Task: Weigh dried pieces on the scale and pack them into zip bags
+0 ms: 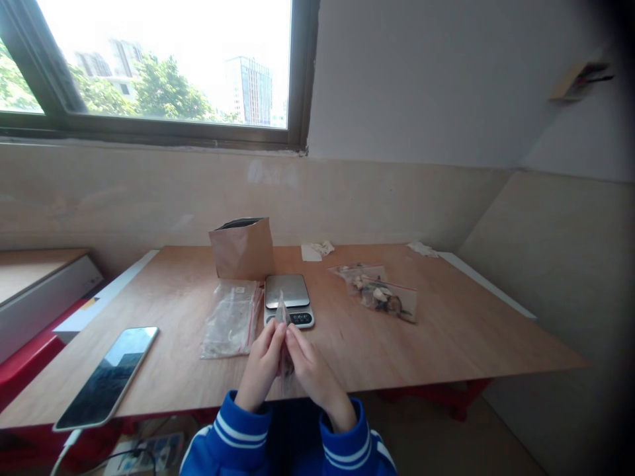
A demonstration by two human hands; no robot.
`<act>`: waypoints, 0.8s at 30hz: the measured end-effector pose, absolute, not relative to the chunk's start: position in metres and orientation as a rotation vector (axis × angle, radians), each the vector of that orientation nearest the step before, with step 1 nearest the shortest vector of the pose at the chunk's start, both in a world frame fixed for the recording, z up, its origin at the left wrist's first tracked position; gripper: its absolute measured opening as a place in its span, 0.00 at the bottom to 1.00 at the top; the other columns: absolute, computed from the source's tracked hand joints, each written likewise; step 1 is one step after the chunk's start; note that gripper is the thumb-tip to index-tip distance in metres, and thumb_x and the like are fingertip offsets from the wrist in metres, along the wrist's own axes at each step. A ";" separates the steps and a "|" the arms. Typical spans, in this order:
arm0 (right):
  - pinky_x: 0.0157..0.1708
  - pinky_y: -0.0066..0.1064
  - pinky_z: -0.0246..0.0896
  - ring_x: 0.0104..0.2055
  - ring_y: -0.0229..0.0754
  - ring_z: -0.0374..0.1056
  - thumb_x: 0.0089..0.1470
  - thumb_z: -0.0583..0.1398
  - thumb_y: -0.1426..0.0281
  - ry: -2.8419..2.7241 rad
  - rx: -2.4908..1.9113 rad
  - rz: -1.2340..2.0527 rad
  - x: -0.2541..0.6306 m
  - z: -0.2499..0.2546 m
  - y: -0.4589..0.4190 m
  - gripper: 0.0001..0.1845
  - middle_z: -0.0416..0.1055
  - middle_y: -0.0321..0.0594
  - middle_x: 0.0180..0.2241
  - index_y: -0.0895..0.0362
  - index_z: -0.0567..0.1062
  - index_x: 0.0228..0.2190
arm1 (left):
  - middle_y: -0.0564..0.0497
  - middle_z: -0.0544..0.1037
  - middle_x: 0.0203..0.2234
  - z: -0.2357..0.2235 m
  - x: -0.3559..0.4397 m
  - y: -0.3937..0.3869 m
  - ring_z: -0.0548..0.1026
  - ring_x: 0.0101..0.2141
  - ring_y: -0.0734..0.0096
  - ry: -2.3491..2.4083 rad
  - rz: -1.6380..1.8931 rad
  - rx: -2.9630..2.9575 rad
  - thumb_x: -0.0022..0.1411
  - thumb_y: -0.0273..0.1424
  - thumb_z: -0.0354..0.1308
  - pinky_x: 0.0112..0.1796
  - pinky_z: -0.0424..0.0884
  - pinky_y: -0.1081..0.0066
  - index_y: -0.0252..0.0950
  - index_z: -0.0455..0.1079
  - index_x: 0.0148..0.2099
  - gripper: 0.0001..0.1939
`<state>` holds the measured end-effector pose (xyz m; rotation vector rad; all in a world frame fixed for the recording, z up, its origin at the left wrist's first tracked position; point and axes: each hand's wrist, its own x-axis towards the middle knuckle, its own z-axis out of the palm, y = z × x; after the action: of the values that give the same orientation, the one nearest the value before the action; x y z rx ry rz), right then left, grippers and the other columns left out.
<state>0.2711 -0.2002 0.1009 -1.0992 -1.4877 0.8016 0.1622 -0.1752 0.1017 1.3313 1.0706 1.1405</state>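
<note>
Between my two hands, in front of the scale, is a clear plastic zip bag, seen nearly edge-on. My left hand pinches it from one side and my right hand from the other, thumbs close together. Something dark shows low inside the bag, too hidden to name. Just beyond my hands stands a digital kitchen scale with a bare metal plate; the bag's tip overlaps it in the view. Left of the scale lie flat clear zip bags with red seal lines.
An open brown paper bag stands behind the scale. Filled zip bags lie to the right. A smartphone with a white cable rests at the table's left front edge. Crumpled white tissue lies at the back by the wall.
</note>
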 end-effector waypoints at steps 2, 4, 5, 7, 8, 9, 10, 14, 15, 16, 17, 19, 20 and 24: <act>0.38 0.33 0.70 0.42 0.45 0.73 0.64 0.47 0.62 -1.505 -1.089 0.883 0.271 0.101 -0.201 0.21 0.77 0.44 0.39 0.54 0.72 0.51 | 0.61 0.58 0.15 0.103 0.162 -0.175 0.56 0.15 0.82 1.061 1.153 1.334 0.57 0.48 0.54 0.16 0.52 0.78 0.37 0.58 0.27 0.20; 0.42 0.34 0.68 0.43 0.45 0.73 0.64 0.46 0.62 -1.509 -1.094 0.960 0.272 0.102 -0.201 0.22 0.76 0.45 0.40 0.55 0.72 0.51 | 0.61 0.58 0.16 0.104 0.161 -0.175 0.56 0.15 0.82 1.052 1.159 1.325 0.56 0.48 0.55 0.16 0.53 0.79 0.37 0.58 0.26 0.21; 0.42 0.34 0.68 0.43 0.45 0.73 0.64 0.45 0.62 -1.510 -1.106 0.980 0.272 0.103 -0.202 0.22 0.76 0.45 0.40 0.56 0.72 0.50 | 0.61 0.58 0.16 0.104 0.162 -0.175 0.56 0.15 0.83 1.047 1.154 1.320 0.56 0.48 0.55 0.16 0.53 0.79 0.37 0.57 0.26 0.21; 0.38 0.33 0.67 0.39 0.44 0.73 0.64 0.45 0.62 -1.525 -1.144 0.995 0.273 0.105 -0.202 0.21 0.76 0.43 0.36 0.55 0.72 0.47 | 0.61 0.58 0.15 0.102 0.162 -0.175 0.55 0.14 0.83 1.051 1.142 1.305 0.55 0.49 0.56 0.15 0.52 0.79 0.37 0.56 0.25 0.22; 0.34 0.31 0.66 0.35 0.43 0.73 0.63 0.46 0.62 -1.535 -1.160 0.991 0.273 0.106 -0.202 0.20 0.75 0.41 0.32 0.55 0.73 0.44 | 0.61 0.57 0.14 0.101 0.163 -0.175 0.55 0.14 0.83 1.057 1.138 1.294 0.55 0.49 0.56 0.14 0.51 0.79 0.37 0.56 0.25 0.22; 0.30 0.29 0.64 0.32 0.41 0.72 0.63 0.46 0.62 -1.542 -1.169 0.985 0.273 0.106 -0.201 0.18 0.74 0.39 0.29 0.55 0.73 0.41 | 0.62 0.57 0.14 0.099 0.164 -0.174 0.55 0.13 0.82 1.063 1.136 1.280 0.55 0.50 0.55 0.14 0.51 0.79 0.37 0.56 0.26 0.22; 0.27 0.28 0.61 0.28 0.40 0.70 0.63 0.46 0.62 -1.542 -1.172 0.977 0.272 0.106 -0.201 0.17 0.71 0.37 0.26 0.55 0.72 0.37 | 0.62 0.57 0.13 0.097 0.165 -0.174 0.55 0.13 0.82 1.069 1.134 1.265 0.55 0.51 0.55 0.13 0.51 0.79 0.38 0.57 0.27 0.22; 0.21 0.25 0.51 0.20 0.35 0.61 0.60 0.49 0.64 -1.450 -1.204 0.924 0.271 0.097 -0.195 0.15 0.60 0.30 0.19 0.55 0.62 0.23 | 0.62 0.58 0.12 0.092 0.169 -0.174 0.57 0.12 0.80 1.052 1.121 1.253 0.54 0.53 0.53 0.12 0.52 0.78 0.38 0.59 0.30 0.23; 0.20 0.25 0.50 0.20 0.34 0.59 0.59 0.50 0.64 -1.419 -1.214 0.910 0.272 0.095 -0.194 0.15 0.58 0.29 0.18 0.55 0.60 0.22 | 0.62 0.58 0.12 0.093 0.169 -0.175 0.57 0.12 0.80 1.040 1.118 1.266 0.54 0.54 0.52 0.12 0.51 0.78 0.38 0.58 0.30 0.23; 0.20 0.25 0.48 0.19 0.33 0.57 0.58 0.50 0.64 -1.392 -1.217 0.900 0.272 0.093 -0.193 0.15 0.56 0.29 0.17 0.55 0.59 0.21 | 0.62 0.58 0.11 0.094 0.170 -0.176 0.56 0.11 0.80 1.027 1.116 1.281 0.55 0.54 0.52 0.12 0.50 0.78 0.38 0.58 0.29 0.23; 0.20 0.25 0.47 0.19 0.33 0.55 0.57 0.51 0.64 -1.370 -1.212 0.891 0.272 0.092 -0.193 0.16 0.55 0.28 0.17 0.55 0.58 0.20 | 0.63 0.57 0.11 0.097 0.170 -0.178 0.55 0.11 0.80 1.015 1.122 1.298 0.55 0.53 0.51 0.13 0.49 0.78 0.38 0.58 0.29 0.22; 0.21 0.25 0.45 0.20 0.32 0.52 0.55 0.52 0.64 -1.344 -1.193 0.864 0.272 0.093 -0.194 0.16 0.53 0.28 0.17 0.55 0.57 0.19 | 0.62 0.56 0.11 0.103 0.170 -0.181 0.54 0.12 0.81 1.007 1.165 1.332 0.57 0.52 0.51 0.14 0.49 0.78 0.38 0.58 0.29 0.21; 0.21 0.25 0.45 0.21 0.32 0.51 0.55 0.52 0.65 -1.337 -1.184 0.848 0.271 0.094 -0.195 0.16 0.52 0.28 0.17 0.55 0.57 0.18 | 0.62 0.56 0.11 0.105 0.170 -0.182 0.54 0.12 0.81 1.009 1.194 1.348 0.57 0.51 0.51 0.15 0.49 0.77 0.38 0.58 0.28 0.21; 0.21 0.25 0.43 0.21 0.31 0.49 0.54 0.52 0.64 -1.309 -1.164 0.818 0.264 0.100 -0.198 0.17 0.51 0.28 0.17 0.55 0.56 0.17 | 0.60 0.58 0.13 0.109 0.172 -0.185 0.56 0.15 0.80 1.017 1.253 1.392 0.58 0.47 0.52 0.17 0.52 0.77 0.38 0.56 0.26 0.19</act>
<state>0.2643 -0.1976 0.1002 -1.1645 -1.3086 0.8180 0.1719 -0.1850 0.1090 1.3922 1.0165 1.2526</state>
